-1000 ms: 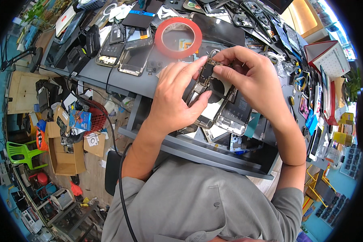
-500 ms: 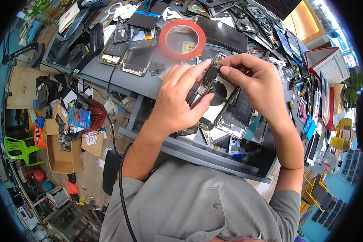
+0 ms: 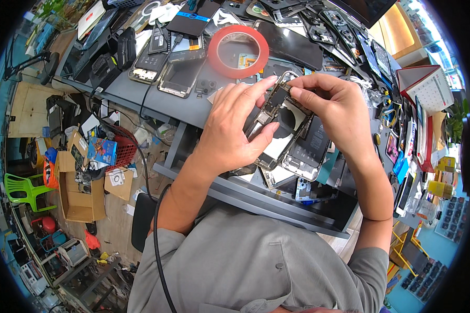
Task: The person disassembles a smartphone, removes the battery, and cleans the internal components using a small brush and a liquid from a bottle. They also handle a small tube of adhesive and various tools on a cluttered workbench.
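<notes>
Opened phone (image 3: 281, 125), centre of the frame, tilted, inner parts exposed; left hand (image 3: 232, 130), grip closed about its left side, thumb on the near part, fingers toward the upper end; right hand (image 3: 334, 101), thumb and forefinger close together at the upper end, cannot tell what, if anything, they pinch; second phone body (image 3: 313, 146), just right of the first, dark battery showing; red tape ring (image 3: 214, 52), upper centre, on grey table (image 3: 185, 112); pulled-out drawer (image 3: 245, 200), below centre; cardboard box (image 3: 83, 213) and green chair (image 3: 36, 190), left of the frame.
</notes>
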Demonstrator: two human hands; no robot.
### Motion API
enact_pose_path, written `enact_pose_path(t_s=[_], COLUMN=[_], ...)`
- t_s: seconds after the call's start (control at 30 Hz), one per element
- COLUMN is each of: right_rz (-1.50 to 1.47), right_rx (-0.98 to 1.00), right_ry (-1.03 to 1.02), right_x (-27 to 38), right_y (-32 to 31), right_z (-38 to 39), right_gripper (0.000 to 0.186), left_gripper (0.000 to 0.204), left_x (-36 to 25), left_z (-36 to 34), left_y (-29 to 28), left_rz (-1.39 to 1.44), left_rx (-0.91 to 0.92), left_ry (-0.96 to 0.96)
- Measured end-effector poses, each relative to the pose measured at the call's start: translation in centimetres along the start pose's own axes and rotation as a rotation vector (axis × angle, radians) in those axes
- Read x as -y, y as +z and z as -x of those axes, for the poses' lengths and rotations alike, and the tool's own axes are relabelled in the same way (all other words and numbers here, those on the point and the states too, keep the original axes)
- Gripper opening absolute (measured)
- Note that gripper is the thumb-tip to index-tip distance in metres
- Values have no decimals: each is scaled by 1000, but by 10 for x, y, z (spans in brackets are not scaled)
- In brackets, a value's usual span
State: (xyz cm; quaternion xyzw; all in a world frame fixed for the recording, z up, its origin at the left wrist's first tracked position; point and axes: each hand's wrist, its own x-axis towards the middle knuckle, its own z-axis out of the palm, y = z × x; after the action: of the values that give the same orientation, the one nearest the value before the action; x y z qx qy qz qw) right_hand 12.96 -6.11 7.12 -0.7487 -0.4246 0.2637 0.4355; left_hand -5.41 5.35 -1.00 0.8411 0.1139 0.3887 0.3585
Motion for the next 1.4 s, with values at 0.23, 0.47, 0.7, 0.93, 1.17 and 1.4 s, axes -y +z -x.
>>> enact_pose_path(t_s=[0.23, 0.47, 0.7, 0.93, 1.17, 1.4], right_rz=[74, 108, 156, 243, 429, 629], right_rx=[-16, -53, -22, 10, -45, -44], right_ry=[-69, -123, -109, -196, -303, -319], right_x=[-1, -5, 0, -4, -10, -2], right_y=[-1, -2, -2, -3, 3, 1], right_z=[0, -2, 1, -3, 0, 7], right_gripper=[19, 16, 17, 15, 14, 14], left_gripper=[76, 65, 59, 46, 39, 19], left_x=[0, 2, 4, 5, -9, -10], left_z=[0, 3, 4, 3, 10, 23], left_y=[0, 3, 1, -10, -27, -16], left_rz=[-7, -25, -46, -4, -165, -216], left_rx=[-4, -13, 5, 41, 119, 60], left_ry=[12, 6, 15, -113, -172, -217])
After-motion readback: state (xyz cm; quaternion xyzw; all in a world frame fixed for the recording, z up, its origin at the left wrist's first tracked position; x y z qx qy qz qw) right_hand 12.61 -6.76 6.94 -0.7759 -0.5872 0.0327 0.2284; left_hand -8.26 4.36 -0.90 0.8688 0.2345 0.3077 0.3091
